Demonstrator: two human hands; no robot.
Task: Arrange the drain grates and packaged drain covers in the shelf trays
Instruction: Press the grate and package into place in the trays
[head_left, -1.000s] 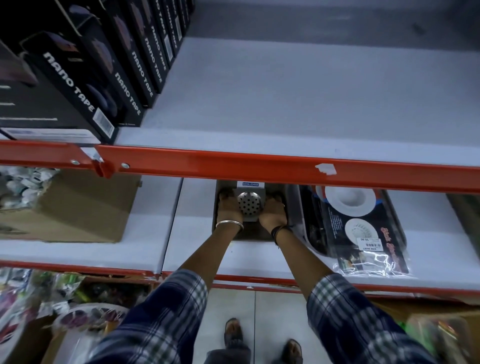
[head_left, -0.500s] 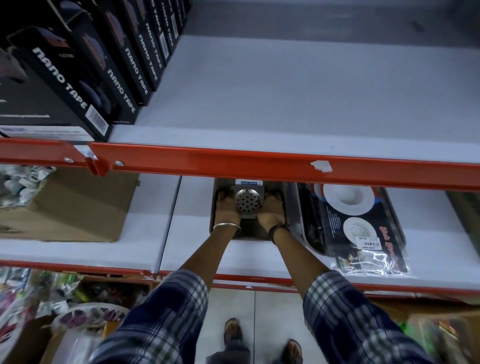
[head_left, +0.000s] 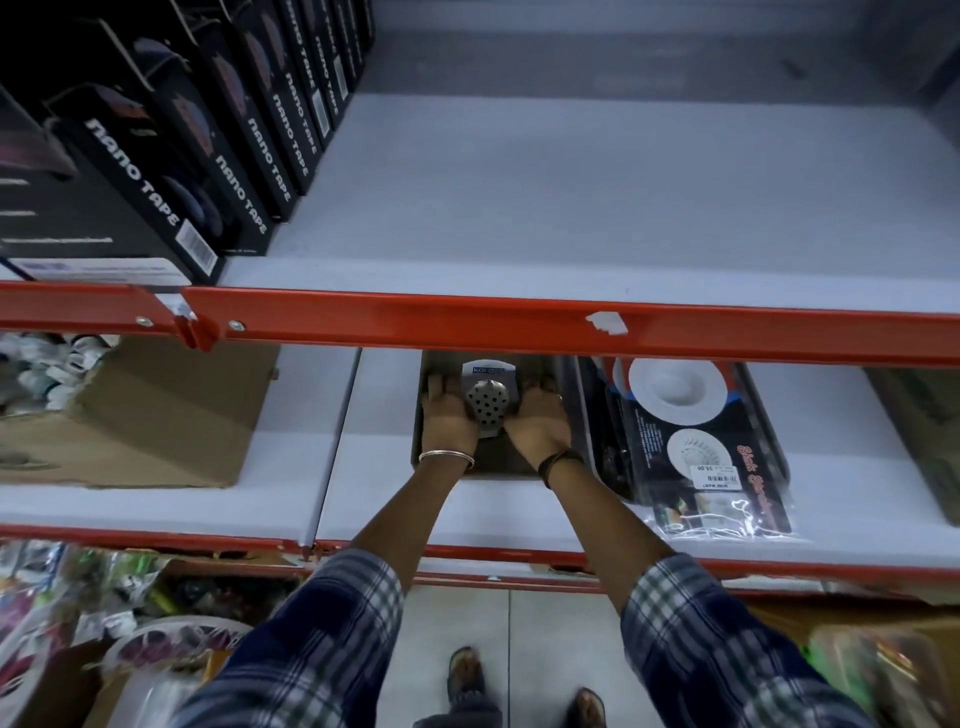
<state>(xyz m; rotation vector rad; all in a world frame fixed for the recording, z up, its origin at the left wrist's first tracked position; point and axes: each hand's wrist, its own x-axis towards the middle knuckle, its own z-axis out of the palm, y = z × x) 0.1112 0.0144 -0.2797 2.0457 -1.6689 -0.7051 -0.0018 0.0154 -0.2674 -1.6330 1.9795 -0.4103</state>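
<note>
A metal drain grate (head_left: 488, 402) with a perforated dome and a blue label sits in a dark shelf tray (head_left: 498, 462) on the middle shelf. My left hand (head_left: 449, 415) presses against its left side and my right hand (head_left: 537, 418) against its right side, both holding the stack. To the right, packaged drain covers (head_left: 691, 441) in clear plastic, with white round strainers on black card, lie in a second tray (head_left: 566, 400). The orange shelf beam hides the tops of both trays.
An orange beam (head_left: 467, 325) crosses just above my hands. Black nano tape boxes (head_left: 156, 156) stand on the upper shelf's left. A cardboard box (head_left: 145, 415) sits left on the middle shelf. Bagged goods (head_left: 104, 597) lie below; my feet stand on the tiled floor.
Both hands have stayed on the drain grate in the tray, with fingers spreading slightly further back. The view has shifted a little.
</note>
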